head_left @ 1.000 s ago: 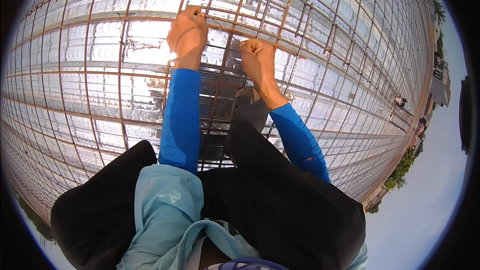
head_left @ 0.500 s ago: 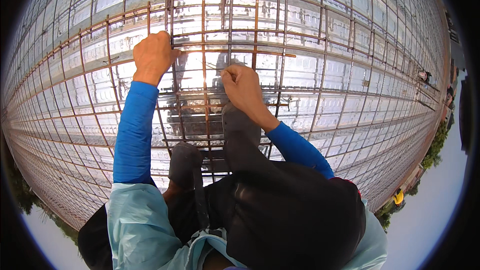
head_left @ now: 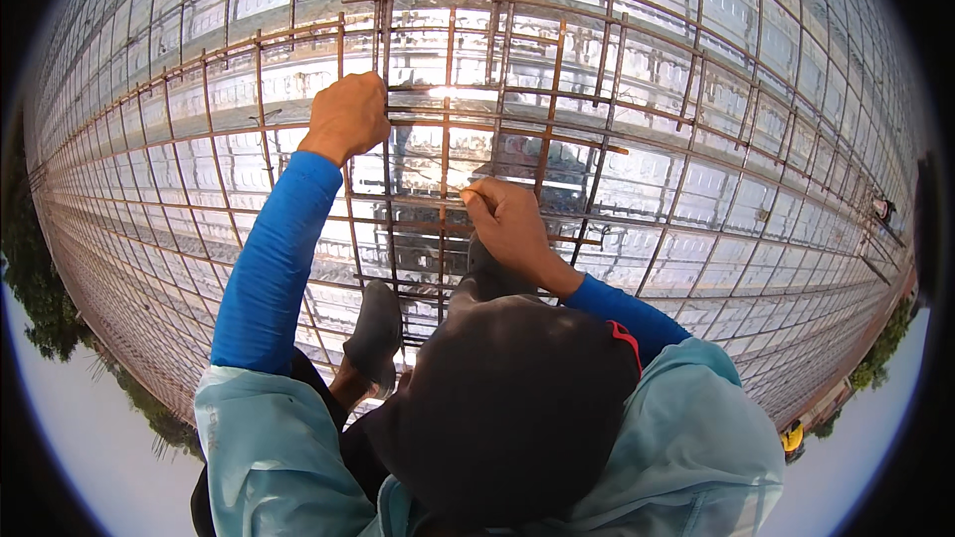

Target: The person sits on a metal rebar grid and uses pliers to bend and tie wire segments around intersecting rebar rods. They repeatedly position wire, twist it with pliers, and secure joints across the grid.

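Rusty steel rebar (head_left: 552, 119) crosses in a grid over shiny ribbed metal sheeting (head_left: 418, 164). My left hand (head_left: 346, 117) is closed round a long dark bar of the grid, where shorter bars cross it. Lower and to the right, my right hand (head_left: 512, 224) is pinched shut, thumb against forefinger, just above the bars. A thin wire seems to stick out from its fingertips toward a rusty bar (head_left: 444, 229); its far end is lost in the glare. Blue sleeves cover both forearms.
My grey boot (head_left: 376, 333) stands on the grid below my hands. A black rounded shape (head_left: 517, 408) with a red edge hides the lower middle. A person in yellow (head_left: 792, 438) is far off at the right edge, near trees (head_left: 880, 353). Bar ends jut up across the grid.
The view has shifted, so grid and hands sit further right and lower. My left thumb, which stuck out before, is now tucked in. My right hand stays pinched.
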`<state>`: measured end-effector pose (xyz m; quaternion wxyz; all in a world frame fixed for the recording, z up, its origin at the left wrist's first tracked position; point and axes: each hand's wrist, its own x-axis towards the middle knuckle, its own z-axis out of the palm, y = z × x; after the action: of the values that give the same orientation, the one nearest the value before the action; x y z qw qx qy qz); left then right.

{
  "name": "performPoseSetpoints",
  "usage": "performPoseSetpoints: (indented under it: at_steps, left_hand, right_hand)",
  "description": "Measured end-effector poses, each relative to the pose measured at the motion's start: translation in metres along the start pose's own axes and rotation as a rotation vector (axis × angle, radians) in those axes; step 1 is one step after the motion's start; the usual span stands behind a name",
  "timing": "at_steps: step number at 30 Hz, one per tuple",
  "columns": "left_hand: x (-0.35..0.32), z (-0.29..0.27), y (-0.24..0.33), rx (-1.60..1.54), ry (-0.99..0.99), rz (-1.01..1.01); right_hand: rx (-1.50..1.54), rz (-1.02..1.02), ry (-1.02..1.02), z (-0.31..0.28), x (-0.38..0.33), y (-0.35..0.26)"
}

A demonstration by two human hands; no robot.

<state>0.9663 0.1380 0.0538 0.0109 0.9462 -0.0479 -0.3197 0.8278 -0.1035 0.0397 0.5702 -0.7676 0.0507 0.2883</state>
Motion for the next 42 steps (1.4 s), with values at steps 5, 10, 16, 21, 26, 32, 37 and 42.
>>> performPoseSetpoints:
  at_steps: [5, 10, 16, 21, 26, 32, 37, 42]
  left_hand:
    - [0.007, -0.012, -0.020, -0.026, -0.082, 0.154]
    - [0.006, -0.038, -0.039, 0.225, -0.149, 0.252]
    - [-0.030, -0.115, -0.082, 0.595, -0.049, 0.546]
    - [-0.062, -0.167, -0.086, 0.658, -0.084, 0.632]
    - [-0.046, -0.133, -0.115, 0.350, -0.019, 0.724]
    - [0.000, -0.024, -0.111, -0.103, 0.071, 0.730]
    - [0.003, 0.011, -0.093, -0.144, 0.151, 0.745]
    - [0.015, 0.027, -0.094, -0.246, 0.167, 0.682]
  right_hand:
    - [-0.038, -0.064, -0.026, -0.008, -0.009, -0.005]
    - [-0.087, -0.191, 0.089, 0.007, -0.023, 0.010]
    - [-0.278, -0.412, 0.378, 0.041, -0.037, 0.015]
    - [-0.351, -0.472, 0.429, 0.043, -0.033, 0.023]
    - [-0.436, -0.485, 0.442, 0.048, -0.025, 0.020]
    - [-0.554, -0.386, 0.349, 0.053, -0.022, 0.018]
    - [-0.643, -0.327, 0.320, 0.059, -0.018, 0.018]
    - [-0.693, -0.319, 0.320, 0.062, -0.015, 0.014]
